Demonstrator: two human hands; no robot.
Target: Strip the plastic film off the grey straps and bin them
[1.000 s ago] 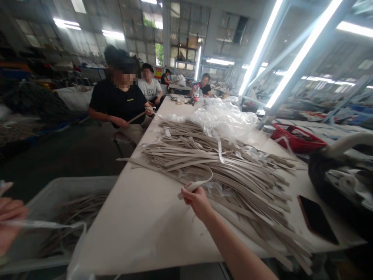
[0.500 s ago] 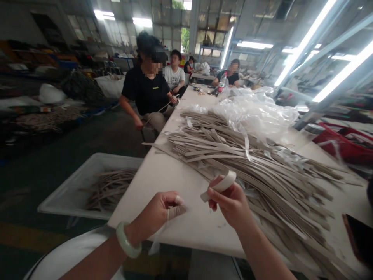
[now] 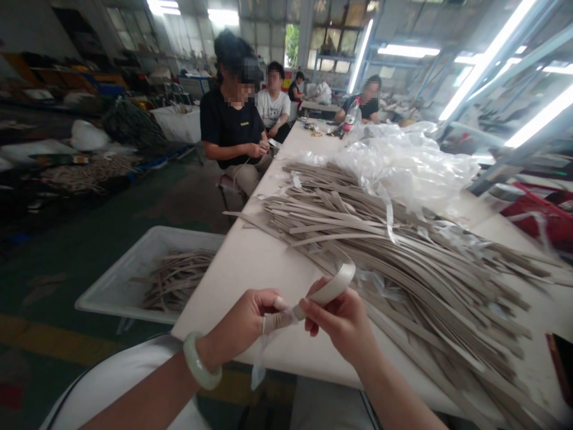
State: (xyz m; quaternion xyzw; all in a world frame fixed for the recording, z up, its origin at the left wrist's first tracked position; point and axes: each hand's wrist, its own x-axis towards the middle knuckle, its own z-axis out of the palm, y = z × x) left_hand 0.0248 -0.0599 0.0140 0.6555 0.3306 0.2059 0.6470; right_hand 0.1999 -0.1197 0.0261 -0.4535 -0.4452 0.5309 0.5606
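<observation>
Above the near edge of the table, my right hand [image 3: 335, 316] pinches a curled pale strip [image 3: 333, 285], whose loop rises over the fingers. The strip's lower end reaches toward the fingertips of my left hand [image 3: 250, 319], which has wrappings on its thumb and a finger and a pale green bangle at the wrist. My left fingers are closed on a thin clear piece of film [image 3: 258, 364] that hangs below them. A large pile of beige strips [image 3: 380, 251] lies on the table just beyond my right hand.
The white table [image 3: 228, 269] stretches forward. Left of it stands a white tub [image 3: 107, 292] holding strips. Crumpled clear plastic [image 3: 403, 161] lies behind the pile, near a bottle [image 3: 351, 116]. A person in black [image 3: 233, 125] sits at the left side; others sit farther back. A phone [image 3: 561, 358] lies right.
My hands have come together, bringing the strip's end to my left fingertips. The seated person in black has brought both hands together. The view has shifted slightly.
</observation>
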